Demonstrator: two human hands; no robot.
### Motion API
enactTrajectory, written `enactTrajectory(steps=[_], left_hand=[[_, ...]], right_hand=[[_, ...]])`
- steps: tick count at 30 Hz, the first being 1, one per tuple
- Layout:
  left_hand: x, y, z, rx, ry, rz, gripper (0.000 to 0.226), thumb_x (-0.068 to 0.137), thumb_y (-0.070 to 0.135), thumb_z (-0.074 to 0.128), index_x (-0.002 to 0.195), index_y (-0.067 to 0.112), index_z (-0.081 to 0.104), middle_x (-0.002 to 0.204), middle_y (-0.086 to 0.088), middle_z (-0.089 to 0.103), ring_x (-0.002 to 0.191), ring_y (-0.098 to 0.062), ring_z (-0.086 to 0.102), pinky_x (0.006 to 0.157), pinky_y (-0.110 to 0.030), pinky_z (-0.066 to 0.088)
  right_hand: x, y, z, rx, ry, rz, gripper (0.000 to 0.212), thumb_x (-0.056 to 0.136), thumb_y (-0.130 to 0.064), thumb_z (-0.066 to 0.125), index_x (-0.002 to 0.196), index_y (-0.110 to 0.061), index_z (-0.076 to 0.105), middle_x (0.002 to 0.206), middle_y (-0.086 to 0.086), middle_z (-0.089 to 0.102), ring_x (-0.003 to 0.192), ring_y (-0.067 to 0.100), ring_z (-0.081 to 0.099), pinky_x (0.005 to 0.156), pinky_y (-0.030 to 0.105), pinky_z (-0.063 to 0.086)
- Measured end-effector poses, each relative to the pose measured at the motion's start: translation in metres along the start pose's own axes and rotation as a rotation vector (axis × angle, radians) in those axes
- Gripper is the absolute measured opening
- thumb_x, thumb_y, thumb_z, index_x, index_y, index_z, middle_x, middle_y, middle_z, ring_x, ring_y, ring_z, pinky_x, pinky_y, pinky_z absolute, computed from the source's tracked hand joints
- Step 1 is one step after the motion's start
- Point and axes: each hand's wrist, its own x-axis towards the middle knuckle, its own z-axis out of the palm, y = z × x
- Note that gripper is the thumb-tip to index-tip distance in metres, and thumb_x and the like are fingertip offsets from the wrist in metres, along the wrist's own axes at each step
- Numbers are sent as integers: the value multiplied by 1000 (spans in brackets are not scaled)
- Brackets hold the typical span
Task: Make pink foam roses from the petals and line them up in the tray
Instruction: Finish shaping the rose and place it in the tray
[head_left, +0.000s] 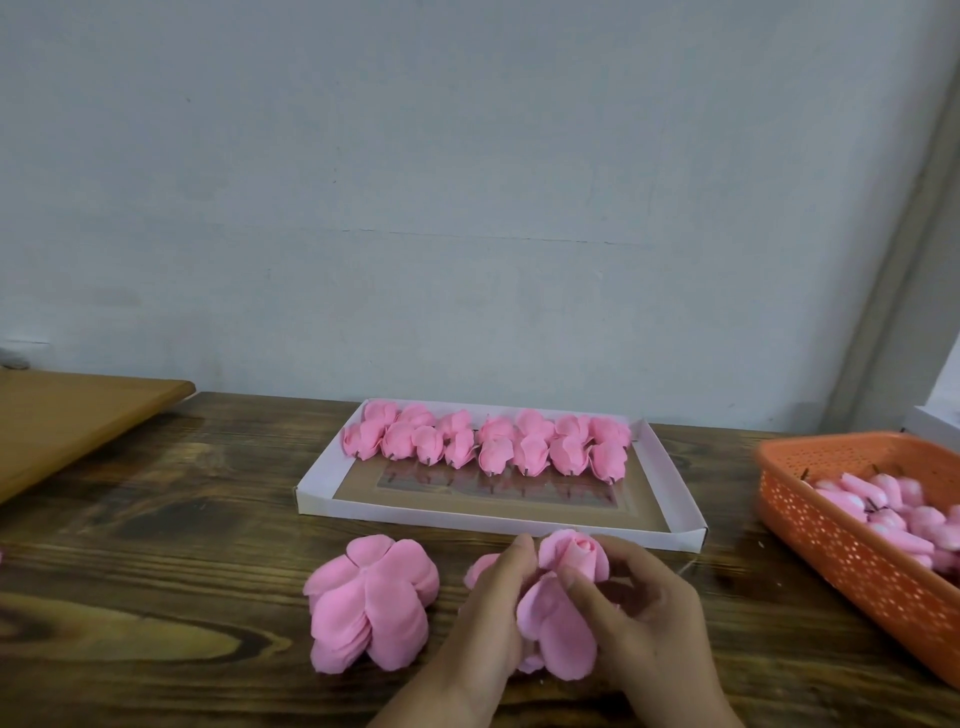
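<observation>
At the right edge of the frame I lose the far end of the orange basket (841, 545). My hands cover the lower petals of the rose (569, 558) at bottom centre.

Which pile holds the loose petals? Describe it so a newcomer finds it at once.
Start at the white cardboard tray in the middle of the wooden table. Just in front of its near left corner lies the stack of loose petals, left of both hands. Unlike the tray's rolled roses, these are flat, fanned sheets with no bud.
</observation>
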Motion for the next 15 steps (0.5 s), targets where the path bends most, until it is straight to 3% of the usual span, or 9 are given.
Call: enactTrajectory(steps=[2,3,6,9,12,15], left_hand=[[5,-1,-4,131,13,44,33,105,34,45,99,14,71,78,-1,79,74,-15,76,62,-30,60],[6,2,-3,139,5,44,29,104,32,47,101,18,73,81,0,79,76,-13,76,58,-26,58],[3,4,2,87,78,98,31,91,40,57,114,30,75,103,-1,78,101,-15,74,64,-30,56],[0,7,4,45,92,149,31,85,34,60,111,30,77,100,-5,79,97,-16,75,71,-30,58],[-5,14,5,52,48,154,31,88,34,59,114,30,76,102,-7,79,99,-21,75,80,-40,60],[-10,20,7,40,28,144,30,82,39,65,109,33,77,99,-4,79,92,-17,77,68,-28,59]], right_hand=[[2,3,-2,48,20,68,16,77,-16,83,79,-30,76,79,-3,77,73,13,74,63,33,61],[3,4,-3,71,22,88,14,75,-15,84,78,-24,75,77,0,76,70,15,74,60,33,60],[6,5,-4,154,-5,104,15,72,-6,85,78,-12,72,73,6,75,63,18,73,51,22,54],[9,5,-6,225,-43,128,18,66,-11,85,80,-11,74,76,10,76,66,17,73,54,20,54],[11,4,-8,356,-142,222,30,63,-15,86,91,-17,77,89,15,77,80,26,75,64,28,59],[10,3,-9,405,-207,270,36,62,-15,93,94,-15,78,93,20,76,84,31,75,64,31,58]])
